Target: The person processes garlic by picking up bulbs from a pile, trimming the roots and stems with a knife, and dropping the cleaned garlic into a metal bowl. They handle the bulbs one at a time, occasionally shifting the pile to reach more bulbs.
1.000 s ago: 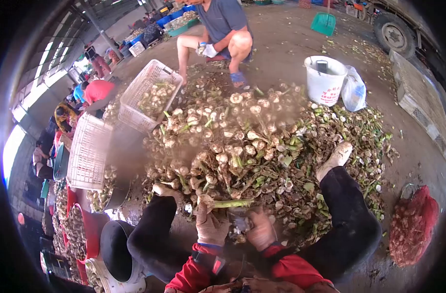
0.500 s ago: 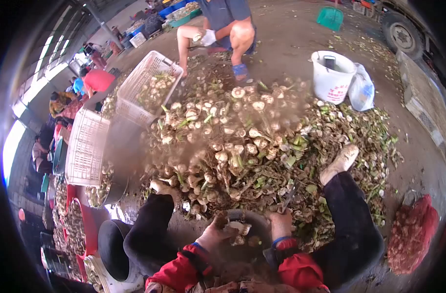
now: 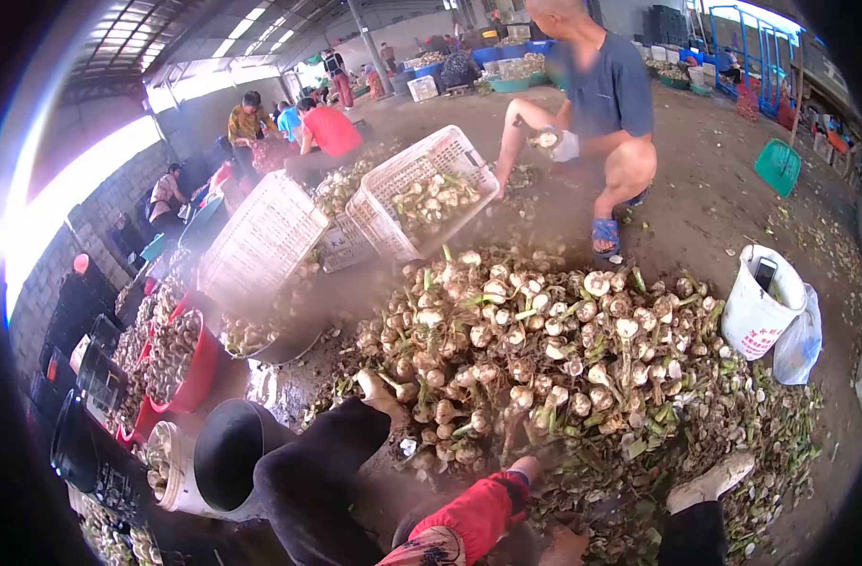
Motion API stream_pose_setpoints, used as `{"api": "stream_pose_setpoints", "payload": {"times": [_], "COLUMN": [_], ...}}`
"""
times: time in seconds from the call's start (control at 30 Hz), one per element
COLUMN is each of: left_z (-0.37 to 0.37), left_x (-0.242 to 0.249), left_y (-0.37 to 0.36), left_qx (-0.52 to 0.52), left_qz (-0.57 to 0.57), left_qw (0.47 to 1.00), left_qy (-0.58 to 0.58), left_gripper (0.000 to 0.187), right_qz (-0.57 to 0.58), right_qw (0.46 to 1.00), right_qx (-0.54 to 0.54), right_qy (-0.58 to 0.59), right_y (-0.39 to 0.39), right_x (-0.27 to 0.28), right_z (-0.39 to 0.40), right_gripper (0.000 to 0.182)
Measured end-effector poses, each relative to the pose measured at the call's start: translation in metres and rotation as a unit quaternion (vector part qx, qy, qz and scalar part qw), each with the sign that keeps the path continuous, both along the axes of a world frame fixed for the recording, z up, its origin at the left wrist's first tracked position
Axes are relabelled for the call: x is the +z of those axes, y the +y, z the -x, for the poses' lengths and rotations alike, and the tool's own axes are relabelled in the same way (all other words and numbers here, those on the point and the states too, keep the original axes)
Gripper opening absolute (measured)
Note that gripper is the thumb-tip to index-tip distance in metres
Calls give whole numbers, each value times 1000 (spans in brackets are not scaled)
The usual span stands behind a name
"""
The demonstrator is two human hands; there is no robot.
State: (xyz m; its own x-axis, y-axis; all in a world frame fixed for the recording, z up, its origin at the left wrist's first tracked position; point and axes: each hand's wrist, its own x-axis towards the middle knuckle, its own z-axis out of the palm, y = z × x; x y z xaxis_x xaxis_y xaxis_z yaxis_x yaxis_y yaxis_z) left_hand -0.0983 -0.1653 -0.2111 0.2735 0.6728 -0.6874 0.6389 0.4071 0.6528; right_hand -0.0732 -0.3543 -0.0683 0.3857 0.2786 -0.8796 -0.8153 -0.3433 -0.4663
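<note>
A large heap of garlic bulbs (image 3: 544,330) with stalks and roots lies in front of me. My left hand (image 3: 525,467), past the red sleeve, reaches to the near edge of the heap; its fingers are mostly hidden and blurred. Low at the bottom edge, my right hand (image 3: 565,545) is partly visible over the trimmings, closed around a knife (image 3: 603,509) whose dark blade shows only faintly. Cut stalks and leaves (image 3: 761,453) spread over the ground to the right. The basin between my legs is mostly hidden behind my left arm.
White plastic crates (image 3: 261,231) stand at the left of the heap, one tipped with garlic inside. A person (image 3: 605,104) squats opposite, holding a bulb. A white bucket (image 3: 761,302) stands right, a black bucket (image 3: 237,453) left, and a red tub (image 3: 190,368) of garlic beyond.
The view has swung up and left. My left hand has moved from above the basin, where it held garlic, out to the heap. My right hand now sits lower, near the bottom edge.
</note>
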Motion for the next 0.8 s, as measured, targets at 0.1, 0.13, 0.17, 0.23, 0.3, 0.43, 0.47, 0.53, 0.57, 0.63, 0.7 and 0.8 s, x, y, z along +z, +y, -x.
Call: {"api": "stream_pose_setpoints", "payload": {"times": [0.1, 0.13, 0.17, 0.23, 0.3, 0.43, 0.47, 0.53, 0.57, 0.63, 0.7, 0.8], "left_z": [25, 35, 42, 60, 78, 90, 96, 106, 108, 106, 112, 106], "left_x": [-7, -5, -2, 13, 29, 93, 101, 117, 113, 120, 153, 136], "left_y": [-16, -21, -21, -20, -19, -56, -61, -70, -76, -82, -93, -108], "left_qx": [257, 262, 120, -138, -389, -546, -594, -671, -704, -716, -682, -200], "left_qz": [180, 193, 100, -123, -326, -409, -435, -490, -428, -420, -504, 7], "left_qw": [929, 920, 967, 972, 859, 725, 667, 535, 528, 529, 519, 920], "left_qy": [-197, -216, -201, -146, -66, 92, 118, 154, 204, 177, 109, -338], "left_gripper": [52, 53, 50, 45, 41, 50, 52, 56, 57, 57, 58, 53], "right_qz": [13, 2, -9, -73, -55, -215, -287, -240, -205, -189, -229, -314], "right_qw": [999, 999, 999, 996, 993, 972, 956, 905, 839, 801, 884, 771], "right_qx": [8, -7, -22, -16, -34, -52, -41, 105, 172, 222, 196, 292], "right_qy": [-30, -35, -40, -39, -103, -80, -39, -336, -474, -523, -359, -470], "right_y": [7, 6, 2, -11, -11, -21, -26, -40, -46, -45, -32, -36], "right_x": [37, 33, 21, -23, -8, -43, -57, -77, -87, -72, 19, 6], "right_z": [0, 2, 4, -1, -1, -8, -14, -22, -27, -25, -9, -6], "right_gripper": [65, 67, 70, 78, 74, 47, 43, 37, 35, 34, 36, 41]}}
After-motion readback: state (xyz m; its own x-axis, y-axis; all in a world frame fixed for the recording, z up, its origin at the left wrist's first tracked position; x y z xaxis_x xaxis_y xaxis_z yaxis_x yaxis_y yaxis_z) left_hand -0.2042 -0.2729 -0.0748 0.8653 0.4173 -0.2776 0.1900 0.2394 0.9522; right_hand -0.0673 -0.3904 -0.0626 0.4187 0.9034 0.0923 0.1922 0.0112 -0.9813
